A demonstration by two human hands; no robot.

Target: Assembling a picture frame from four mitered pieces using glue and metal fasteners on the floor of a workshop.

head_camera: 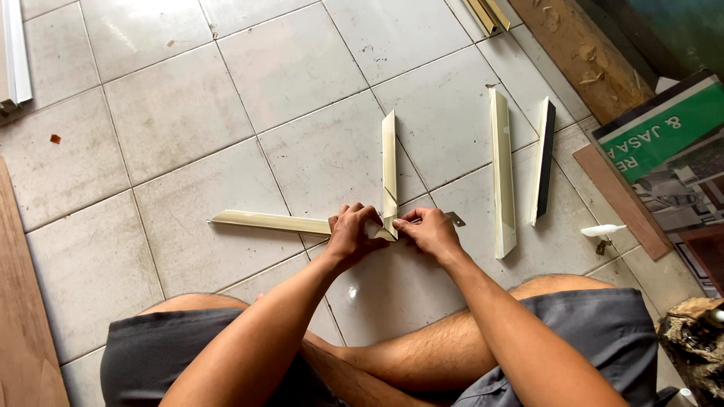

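From the head camera, looking down past crossed legs in grey shorts, both hands meet at the corner where two cream-coloured frame mouldings join on the pale tiled floor [173, 113]. The left hand [353, 235] is curled around the end of the flat-lying moulding [268, 221], fingers closed on it. The right hand [431, 231] pinches narrowly at the joint, fingertips pressed on the mitred end of the second moulding [389, 172]; a small metal bracket [455, 219] pokes out just beyond its knuckles.

The flat-lying moulding runs left from the hands, its long axis nearly level, with a pointed tip far left. The second moulding runs up and away from the person, almost at a right angle to the first.

To the right lie another cream moulding [502, 175] and a dark-faced strip [544, 161], roughly parallel and well apart from the hands. Farther right are a small white piece [602, 230], a wooden board [620, 197] and a green printed sheet [667, 128].
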